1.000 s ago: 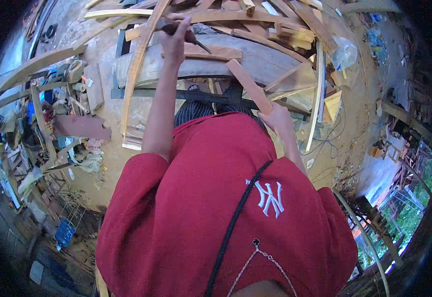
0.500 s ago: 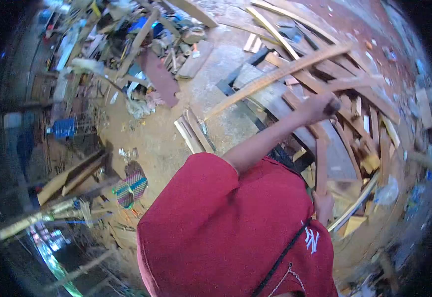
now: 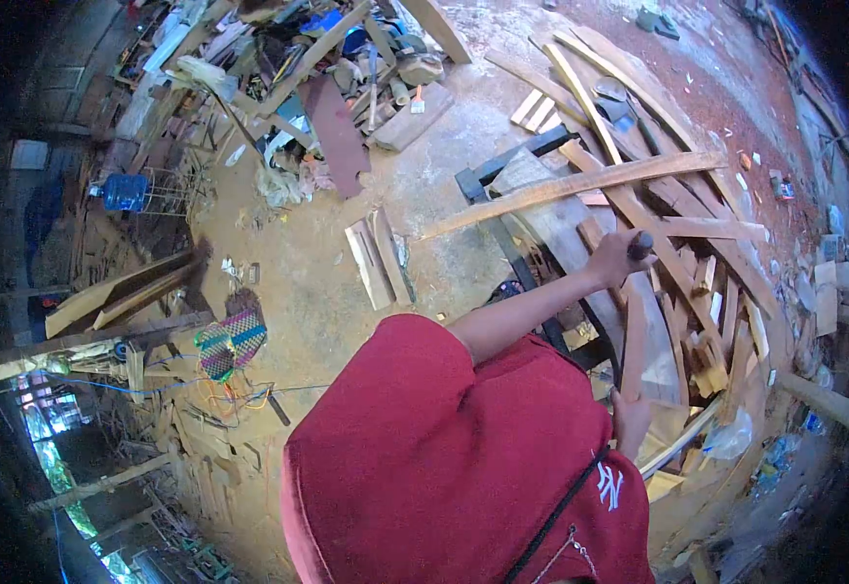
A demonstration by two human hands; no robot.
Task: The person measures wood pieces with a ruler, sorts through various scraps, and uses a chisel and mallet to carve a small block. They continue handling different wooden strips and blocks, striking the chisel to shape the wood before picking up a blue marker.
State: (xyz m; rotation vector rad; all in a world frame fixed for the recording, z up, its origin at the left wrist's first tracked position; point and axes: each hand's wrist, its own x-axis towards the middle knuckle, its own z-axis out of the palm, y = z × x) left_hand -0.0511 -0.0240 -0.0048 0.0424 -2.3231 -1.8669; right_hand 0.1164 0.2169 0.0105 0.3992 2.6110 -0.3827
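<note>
My left hand (image 3: pixel 617 261), at the end of the bare arm stretching across the view, is closed round a dark, round-ended handle (image 3: pixel 643 243). The rest of the held object cannot be made out. My right hand (image 3: pixel 630 420) is closed on the near end of a reddish-brown wooden piece (image 3: pixel 634 341). That piece runs up towards my left hand. Beside it lies a wide greyish board (image 3: pixel 660 355). A long plank (image 3: pixel 571 189) slants across the pile beyond my left hand.
Loose timber (image 3: pixel 702 273) is heaped on the right. Short wood strips (image 3: pixel 378 261) lie on the floor. Mixed scrap (image 3: pixel 303 88) fills the upper left, near a blue water bottle (image 3: pixel 125 193). A patterned woven item (image 3: pixel 232 343) lies left of my red shirt.
The view has shifted and become sharper. My left hand, still round the dark handle, appears lower and slightly further left. My right hand stays on the wooden piece.
</note>
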